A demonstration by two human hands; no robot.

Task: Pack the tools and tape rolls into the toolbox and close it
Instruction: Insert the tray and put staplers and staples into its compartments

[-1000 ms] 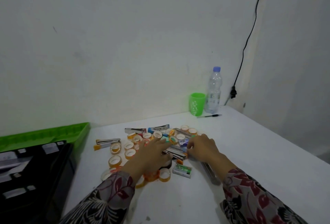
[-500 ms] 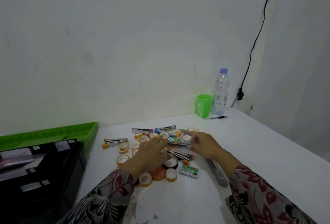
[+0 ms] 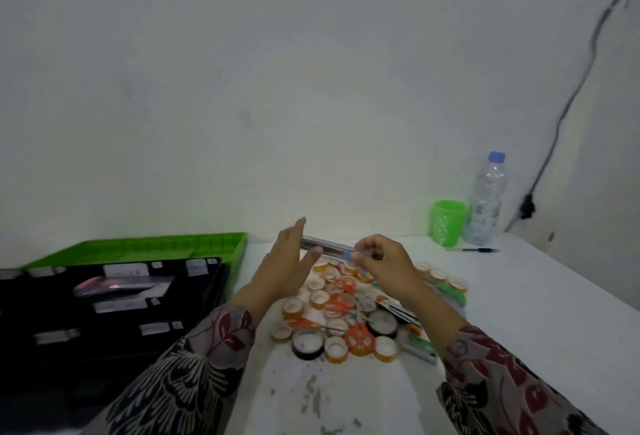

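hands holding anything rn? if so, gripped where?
Right hand pinches a long silver tool near its blue end, lifted above the tape rolls. Left hand is open at the tool's other end; contact there cannot be told.

- White desk (image 3: 519, 313), scuffed and stained near the front edge.
- Open black toolbox (image 3: 104, 313) with green tray (image 3: 138, 249) at left.
- Tape rolls (image 3: 332, 317) and orange scissors (image 3: 360, 339) heaped mid-desk.
- Green cup (image 3: 447, 222), water bottle (image 3: 486, 199) and pen (image 3: 479, 250) at back right.
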